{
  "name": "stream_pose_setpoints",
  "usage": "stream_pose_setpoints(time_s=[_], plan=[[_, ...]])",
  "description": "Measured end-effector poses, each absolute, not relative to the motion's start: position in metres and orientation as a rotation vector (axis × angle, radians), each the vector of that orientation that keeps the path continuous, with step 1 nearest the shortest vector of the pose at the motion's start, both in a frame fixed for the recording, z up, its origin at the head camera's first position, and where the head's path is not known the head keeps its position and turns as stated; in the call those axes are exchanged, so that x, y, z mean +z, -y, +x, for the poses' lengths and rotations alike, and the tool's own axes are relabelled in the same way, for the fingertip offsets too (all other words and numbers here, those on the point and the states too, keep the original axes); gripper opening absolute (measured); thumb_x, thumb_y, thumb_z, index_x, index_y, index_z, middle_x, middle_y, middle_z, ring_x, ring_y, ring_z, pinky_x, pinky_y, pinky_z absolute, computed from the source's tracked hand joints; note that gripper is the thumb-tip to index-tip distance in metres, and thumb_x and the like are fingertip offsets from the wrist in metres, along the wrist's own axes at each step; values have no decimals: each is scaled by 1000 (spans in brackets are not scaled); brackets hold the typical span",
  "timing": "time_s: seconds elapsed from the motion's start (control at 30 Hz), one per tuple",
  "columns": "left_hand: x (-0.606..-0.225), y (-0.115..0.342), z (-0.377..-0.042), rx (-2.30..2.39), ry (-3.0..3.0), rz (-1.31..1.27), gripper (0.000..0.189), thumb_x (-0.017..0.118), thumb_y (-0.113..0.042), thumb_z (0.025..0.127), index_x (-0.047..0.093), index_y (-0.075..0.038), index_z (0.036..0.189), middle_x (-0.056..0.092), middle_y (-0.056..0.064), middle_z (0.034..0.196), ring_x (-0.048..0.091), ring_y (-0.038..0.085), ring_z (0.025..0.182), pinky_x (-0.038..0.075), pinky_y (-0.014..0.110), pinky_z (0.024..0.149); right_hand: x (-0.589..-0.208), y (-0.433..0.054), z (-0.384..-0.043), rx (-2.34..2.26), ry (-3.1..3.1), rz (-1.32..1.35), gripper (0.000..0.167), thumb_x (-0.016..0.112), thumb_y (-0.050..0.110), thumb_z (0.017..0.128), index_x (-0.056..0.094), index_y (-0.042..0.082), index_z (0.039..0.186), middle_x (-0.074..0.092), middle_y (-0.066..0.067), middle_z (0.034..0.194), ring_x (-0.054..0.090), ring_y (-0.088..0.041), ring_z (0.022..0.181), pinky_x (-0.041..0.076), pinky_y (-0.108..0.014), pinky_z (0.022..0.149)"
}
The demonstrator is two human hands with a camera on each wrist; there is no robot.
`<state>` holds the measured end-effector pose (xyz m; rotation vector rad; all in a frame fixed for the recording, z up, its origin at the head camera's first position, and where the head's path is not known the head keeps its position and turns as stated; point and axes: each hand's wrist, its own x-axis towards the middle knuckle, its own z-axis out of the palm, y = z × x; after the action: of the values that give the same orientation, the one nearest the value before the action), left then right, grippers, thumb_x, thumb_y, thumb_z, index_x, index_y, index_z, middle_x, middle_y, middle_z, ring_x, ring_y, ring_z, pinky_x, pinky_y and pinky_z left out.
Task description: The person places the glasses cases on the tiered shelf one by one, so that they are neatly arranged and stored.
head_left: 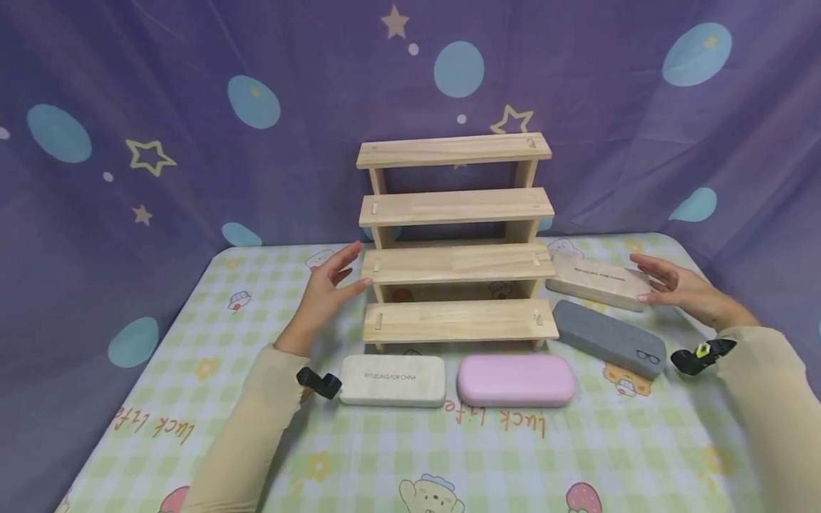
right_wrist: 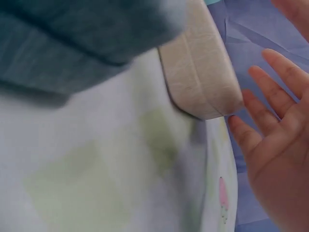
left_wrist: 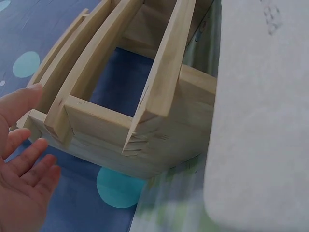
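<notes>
A four-tier wooden shelf (head_left: 458, 263) stands at the back of the table. Beside its left edge is my left hand (head_left: 328, 285), fingers loosely extended and holding nothing; the left wrist view shows the same hand (left_wrist: 24, 164) by the shelf's side. My right hand (head_left: 686, 291) is at the right end of a beige glasses case (head_left: 593, 280), fingers spread. In the right wrist view its fingertips (right_wrist: 236, 123) come close to that case; contact is unclear. A grey-blue glasses case (head_left: 606, 338) lies slanted in front of the beige one.
In front of the shelf lie a white glasses case (head_left: 393, 392) with printed lettering and a pink glasses case (head_left: 516, 381), side by side. A green checked cloth (head_left: 359, 456) covers the table. Behind hangs a purple curtain (head_left: 308, 178).
</notes>
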<state>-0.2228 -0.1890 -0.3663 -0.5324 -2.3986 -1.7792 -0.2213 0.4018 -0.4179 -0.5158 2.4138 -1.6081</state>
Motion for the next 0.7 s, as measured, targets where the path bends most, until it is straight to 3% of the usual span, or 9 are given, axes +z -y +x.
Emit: stream_pose_setpoints(time_s=[0.17,0.27,0.47,0.7], plan=[[-370,187,-225,-1795,2391,-548,62,67,1,85,39,3,141,41,17,144,36,26,135,32,42,111,-422,-402,-222,-1593,-2423,-406,75,60,-4,87,18,2,149,21,0,155,23,8,133,27,-5,102],[-371,186,-226,-1795,2391,-558,61,66,2,85,39,4,140,41,18,144,36,27,135,31,45,111,-425,-401,-223,-1595,-2411,-364,76,60,-3,88,17,2,150,16,-8,157,27,7,131,33,-6,97],[-372,183,-226,-1800,2404,-576,59,66,4,84,41,8,138,41,22,143,36,30,135,31,46,111,-430,-400,-226,-1594,-2413,-351,77,60,-4,87,14,-1,149,17,-13,155,37,16,113,36,-4,86],[-374,183,-227,-1810,2418,-543,59,66,3,85,40,8,138,40,20,144,36,28,135,35,39,110,-434,-399,-228,-1556,-2419,-345,80,61,-1,88,12,3,151,9,-18,156,31,15,119,32,-3,86]])
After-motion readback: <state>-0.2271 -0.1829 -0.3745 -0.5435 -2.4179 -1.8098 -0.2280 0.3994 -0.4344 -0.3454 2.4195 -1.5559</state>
